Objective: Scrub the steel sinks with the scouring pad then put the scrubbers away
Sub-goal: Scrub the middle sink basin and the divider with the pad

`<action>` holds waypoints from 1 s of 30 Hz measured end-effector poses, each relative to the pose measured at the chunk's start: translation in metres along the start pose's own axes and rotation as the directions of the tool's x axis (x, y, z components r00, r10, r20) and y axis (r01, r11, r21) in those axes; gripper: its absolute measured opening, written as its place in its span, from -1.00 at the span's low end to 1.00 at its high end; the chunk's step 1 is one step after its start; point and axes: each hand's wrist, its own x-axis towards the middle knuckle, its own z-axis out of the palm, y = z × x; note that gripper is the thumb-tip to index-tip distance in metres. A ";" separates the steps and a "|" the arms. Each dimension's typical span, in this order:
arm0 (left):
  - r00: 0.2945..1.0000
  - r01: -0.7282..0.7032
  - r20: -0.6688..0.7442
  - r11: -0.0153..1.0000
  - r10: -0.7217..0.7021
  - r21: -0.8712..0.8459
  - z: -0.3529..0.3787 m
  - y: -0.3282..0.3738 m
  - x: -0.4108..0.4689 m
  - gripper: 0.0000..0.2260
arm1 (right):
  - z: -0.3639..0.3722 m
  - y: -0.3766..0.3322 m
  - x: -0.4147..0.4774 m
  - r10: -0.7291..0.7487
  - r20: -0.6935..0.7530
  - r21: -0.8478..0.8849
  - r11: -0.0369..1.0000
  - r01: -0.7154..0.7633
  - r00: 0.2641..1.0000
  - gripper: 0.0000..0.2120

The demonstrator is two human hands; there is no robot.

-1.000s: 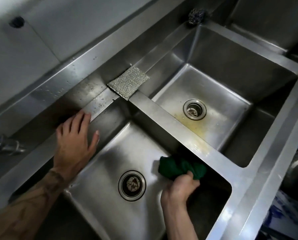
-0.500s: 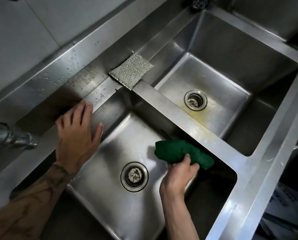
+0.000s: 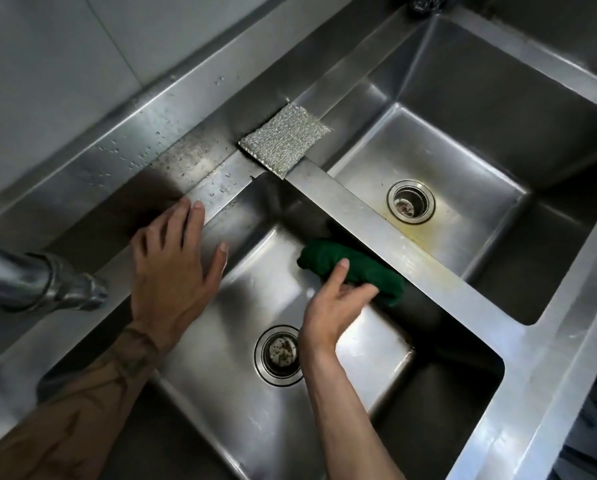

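Your right hand (image 3: 331, 306), gripping the green pad (image 3: 345, 268), has climbed the side of the near sink (image 3: 220, 393), left hand (image 3: 168, 268) flat; far sink (image 3: 497, 116) looks unscrubbed.

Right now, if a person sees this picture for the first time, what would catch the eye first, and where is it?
The dark green scouring pad stands out most: the right hand grips it inside the near sink, beside the divider. Next come the silver mesh scrubber, lying where the divider meets the back ledge, and the left hand, resting flat on that ledge.
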 end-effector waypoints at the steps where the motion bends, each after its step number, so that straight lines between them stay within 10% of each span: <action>1: 1.000 -0.003 0.000 1.000 0.003 0.003 0.000 0.000 0.000 -0.43 | 0.010 0.004 0.001 -0.053 -0.007 -0.037 0.998 0.053 0.999 -0.79; 19: 1.000 0.007 -0.018 0.999 -0.007 -0.032 -0.003 0.000 0.002 -0.51 | 0.087 0.017 0.025 -0.050 0.578 -0.434 0.827 0.359 0.815 -0.79; 30: 0.997 0.059 0.067 0.946 -0.040 -0.320 -0.031 -0.025 -0.019 -0.57 | 0.072 0.036 -0.025 -0.198 0.801 -0.248 0.750 0.614 0.565 -0.78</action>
